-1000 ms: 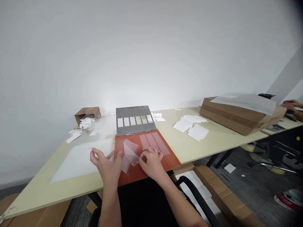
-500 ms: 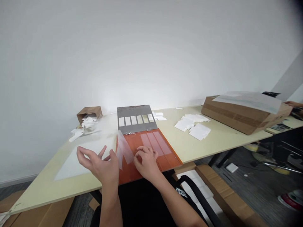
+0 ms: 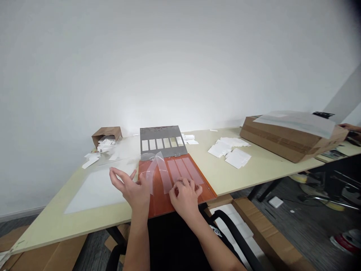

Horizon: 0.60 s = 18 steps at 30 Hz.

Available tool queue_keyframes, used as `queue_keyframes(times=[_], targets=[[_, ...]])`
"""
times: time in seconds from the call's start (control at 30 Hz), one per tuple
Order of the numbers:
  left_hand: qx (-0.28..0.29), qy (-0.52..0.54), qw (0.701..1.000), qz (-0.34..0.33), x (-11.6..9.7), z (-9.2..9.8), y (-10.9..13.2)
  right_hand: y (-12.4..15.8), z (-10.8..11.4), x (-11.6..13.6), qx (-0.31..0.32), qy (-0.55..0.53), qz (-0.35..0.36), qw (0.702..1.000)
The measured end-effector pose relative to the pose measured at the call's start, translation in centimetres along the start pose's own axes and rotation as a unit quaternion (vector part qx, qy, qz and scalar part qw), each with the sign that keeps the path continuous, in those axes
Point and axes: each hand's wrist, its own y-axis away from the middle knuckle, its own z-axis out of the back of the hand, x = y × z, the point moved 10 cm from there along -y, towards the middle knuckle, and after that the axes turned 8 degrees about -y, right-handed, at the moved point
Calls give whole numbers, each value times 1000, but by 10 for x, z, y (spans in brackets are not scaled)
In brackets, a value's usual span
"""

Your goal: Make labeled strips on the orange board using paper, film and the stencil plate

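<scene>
An orange board lies before me, hinged to a raised grey plate with a row of rectangular windows. My left hand hovers left of the board, thumb and forefinger pinched on a clear film whose edges are hard to see. My right hand is low over the board with bent, closed fingers at the lower end of a translucent film strip. That strip stands up in an arch between the hands. Flat translucent strips lie side by side on the board's right half.
A white sheet lies at left, near a tipped paper bag spilling white pieces. White cards are spread at right, before a long cardboard box. Another person's hand shows far right. An open carton stands below the table.
Both hands have shifted right across the board, the left one also slightly up. The translucent strip has moved right with them and now bends into an arch.
</scene>
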Motion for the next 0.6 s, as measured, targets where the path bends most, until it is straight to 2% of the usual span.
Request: queue_keyframes(times=[0.3,0.43,0.6], targets=[[12,8,999,31,-3,11,-3,4,3,-2,-4,56,17,998],[12,22,1000,14,-5,32,-6,2,0,-1,11,54,27,998],[2,20,1000,11,6,65,-11,2,-10,3,49,59,47,996]])
